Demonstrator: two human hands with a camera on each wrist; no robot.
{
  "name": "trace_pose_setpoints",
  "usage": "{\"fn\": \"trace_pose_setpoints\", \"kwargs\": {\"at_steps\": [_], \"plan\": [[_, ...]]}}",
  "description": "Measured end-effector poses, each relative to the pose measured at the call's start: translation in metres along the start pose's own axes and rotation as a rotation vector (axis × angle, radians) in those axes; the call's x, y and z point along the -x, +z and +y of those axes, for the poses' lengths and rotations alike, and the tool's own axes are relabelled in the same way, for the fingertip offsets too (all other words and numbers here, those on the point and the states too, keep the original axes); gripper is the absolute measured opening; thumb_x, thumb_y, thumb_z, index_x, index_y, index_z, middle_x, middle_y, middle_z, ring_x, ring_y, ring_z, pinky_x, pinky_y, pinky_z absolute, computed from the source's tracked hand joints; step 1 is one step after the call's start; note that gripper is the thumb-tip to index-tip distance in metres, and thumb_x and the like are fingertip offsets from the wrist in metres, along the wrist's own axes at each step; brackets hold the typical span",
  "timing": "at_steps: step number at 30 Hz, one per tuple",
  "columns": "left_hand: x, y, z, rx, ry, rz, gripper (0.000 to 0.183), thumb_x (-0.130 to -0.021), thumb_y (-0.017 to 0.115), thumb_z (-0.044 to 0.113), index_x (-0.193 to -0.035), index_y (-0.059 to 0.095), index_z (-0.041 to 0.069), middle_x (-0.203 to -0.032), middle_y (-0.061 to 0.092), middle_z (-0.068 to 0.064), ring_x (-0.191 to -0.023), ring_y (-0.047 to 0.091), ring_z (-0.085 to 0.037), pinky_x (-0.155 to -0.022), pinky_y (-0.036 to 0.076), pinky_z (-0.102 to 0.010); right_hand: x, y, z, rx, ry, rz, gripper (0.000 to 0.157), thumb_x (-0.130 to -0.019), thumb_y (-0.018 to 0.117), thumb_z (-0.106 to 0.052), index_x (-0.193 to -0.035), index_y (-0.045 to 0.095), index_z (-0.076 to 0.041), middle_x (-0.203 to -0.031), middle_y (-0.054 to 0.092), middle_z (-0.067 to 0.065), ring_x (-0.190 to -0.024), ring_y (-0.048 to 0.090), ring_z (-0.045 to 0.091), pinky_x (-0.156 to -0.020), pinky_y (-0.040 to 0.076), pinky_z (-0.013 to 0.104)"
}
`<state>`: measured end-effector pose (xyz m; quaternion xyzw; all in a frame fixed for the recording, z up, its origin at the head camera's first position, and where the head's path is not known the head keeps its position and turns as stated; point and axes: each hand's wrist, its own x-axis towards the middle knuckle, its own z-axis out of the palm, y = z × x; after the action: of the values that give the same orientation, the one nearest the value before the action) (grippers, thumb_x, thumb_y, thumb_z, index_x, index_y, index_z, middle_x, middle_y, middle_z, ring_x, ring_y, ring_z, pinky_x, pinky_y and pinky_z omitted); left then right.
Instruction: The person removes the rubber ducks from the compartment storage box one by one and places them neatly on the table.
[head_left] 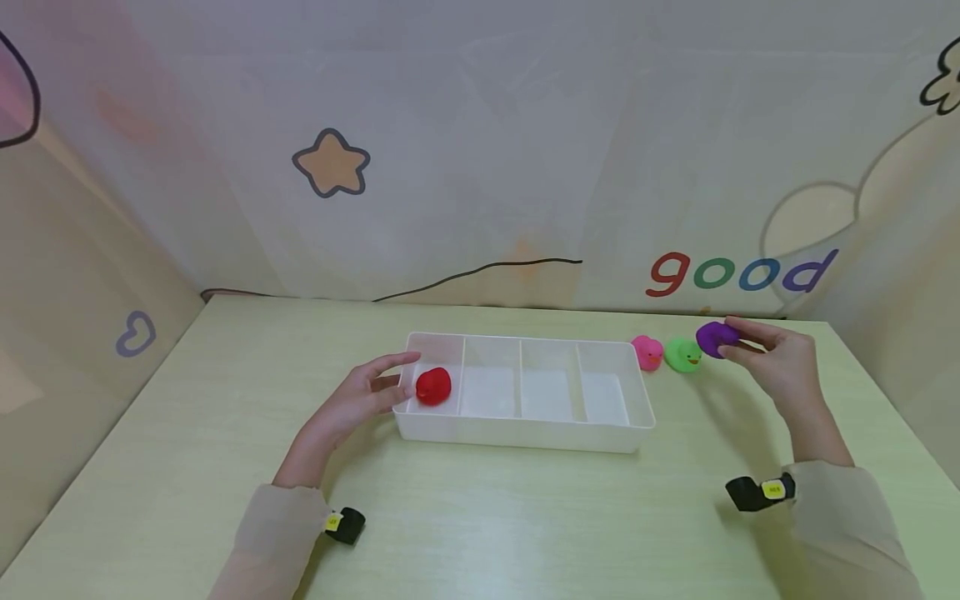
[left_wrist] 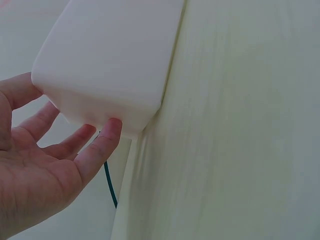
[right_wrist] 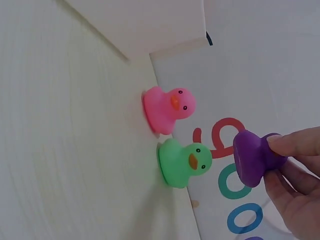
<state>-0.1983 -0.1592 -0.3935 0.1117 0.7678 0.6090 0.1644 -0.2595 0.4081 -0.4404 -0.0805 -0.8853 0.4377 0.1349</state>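
Observation:
A white box with several compartments (head_left: 517, 432) stands on the table, a red rubber duck (head_left: 433, 387) in its leftmost one. Spread fingers of my left hand (head_left: 367, 390) touch the box's left end; the left wrist view shows the fingertips against the box's end wall (left_wrist: 105, 107). Thumb and fingers of my right hand (head_left: 780, 367) pinch a purple rubber duck (right_wrist: 252, 157), held above the table and tilted in the right wrist view. Nearby, a green rubber duck (right_wrist: 182, 162) and a pink rubber duck (right_wrist: 166, 109) sit side by side on the table, right of the box.
The pale wooden table (head_left: 480, 517) ends at a fabric backdrop (head_left: 480, 167) printed with a star and the word "good". Further fabric walls rise on the left and right sides.

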Motion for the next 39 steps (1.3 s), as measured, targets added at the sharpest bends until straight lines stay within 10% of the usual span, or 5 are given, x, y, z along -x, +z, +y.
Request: {"fn": "trace_pose_setpoints", "kwargs": {"at_steps": [10, 17, 26, 39], "plan": [[0.001, 0.001, 0.002, 0.008, -0.022, 0.006, 0.05, -0.089, 0.054, 0.01, -0.137, 0.04, 0.011, -0.143, 0.029, -0.014, -0.127, 0.033, -0.039, -0.092, 0.043, -0.047, 0.015, -0.008, -0.038, 0.023, 0.085, -0.018, 0.052, -0.08, 0.069, -0.031, -0.127, 0.056, -0.015, -0.121, 0.059, 0.0, -0.105, 0.056, 0.006, -0.079, 0.045, 0.011], [0.0, 0.0, 0.001, 0.007, -0.018, 0.004, 0.05, -0.089, 0.054, 0.01, -0.137, 0.04, 0.01, -0.143, 0.029, -0.014, -0.127, 0.033, -0.04, -0.092, 0.043, -0.047, 0.037, -0.01, -0.083, 0.115, 0.082, -0.091, 0.045, -0.086, 0.061, -0.008, -0.128, 0.048, 0.003, -0.126, 0.048, 0.025, -0.117, 0.046, 0.038, -0.077, 0.044, 0.009], [0.0, 0.0, 0.0, 0.001, -0.016, 0.004, 0.05, -0.089, 0.055, 0.011, -0.137, 0.04, 0.011, -0.142, 0.03, -0.015, -0.124, 0.037, -0.039, -0.091, 0.044, -0.045, 0.035, -0.007, -0.074, 0.133, 0.126, -0.111, 0.045, -0.085, 0.06, -0.004, -0.128, 0.047, 0.004, -0.126, 0.047, 0.024, -0.12, 0.042, 0.04, -0.097, 0.038, 0.044], [0.0, 0.0, 0.0, -0.004, -0.025, 0.008, 0.05, -0.089, 0.055, 0.012, -0.137, 0.04, 0.011, -0.143, 0.029, -0.014, -0.127, 0.034, -0.039, -0.092, 0.043, -0.046, 0.034, -0.007, -0.068, 0.094, 0.155, -0.144, 0.047, -0.083, 0.058, 0.002, -0.128, 0.044, 0.006, -0.126, 0.044, 0.026, -0.123, 0.034, 0.045, -0.101, 0.027, 0.053]]}}
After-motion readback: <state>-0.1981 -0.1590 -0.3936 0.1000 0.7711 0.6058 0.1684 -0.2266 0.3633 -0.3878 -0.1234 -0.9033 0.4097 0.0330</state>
